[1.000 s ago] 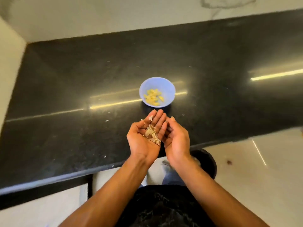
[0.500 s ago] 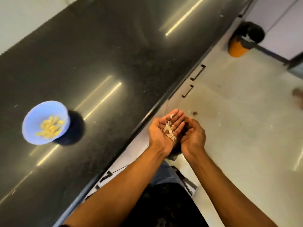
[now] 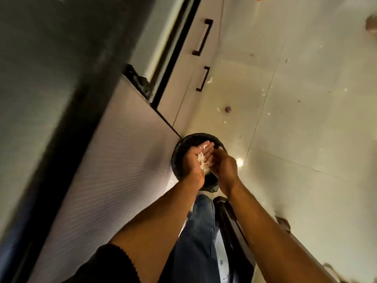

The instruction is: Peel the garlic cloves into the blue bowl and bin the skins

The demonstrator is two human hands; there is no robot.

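My left hand (image 3: 193,162) is palm up over a round black bin (image 3: 179,150) on the floor, with a small heap of pale garlic skins (image 3: 203,160) lying in the palm. My right hand (image 3: 225,166) is pressed against the left hand's fingers from the right, its fingers bent toward the skins. Both hands hover inside the bin's rim. The blue bowl is out of view.
The black countertop's edge (image 3: 67,111) runs along the left, with white cabinet fronts and dark handles (image 3: 203,37) below it. Scattered skin bits (image 3: 218,109) lie on the pale tiled floor. My leg in jeans (image 3: 195,242) is beneath the arms.
I have turned away from the counter and lowered both hands with the skins down over the black bin. The blue bowl has left the view.
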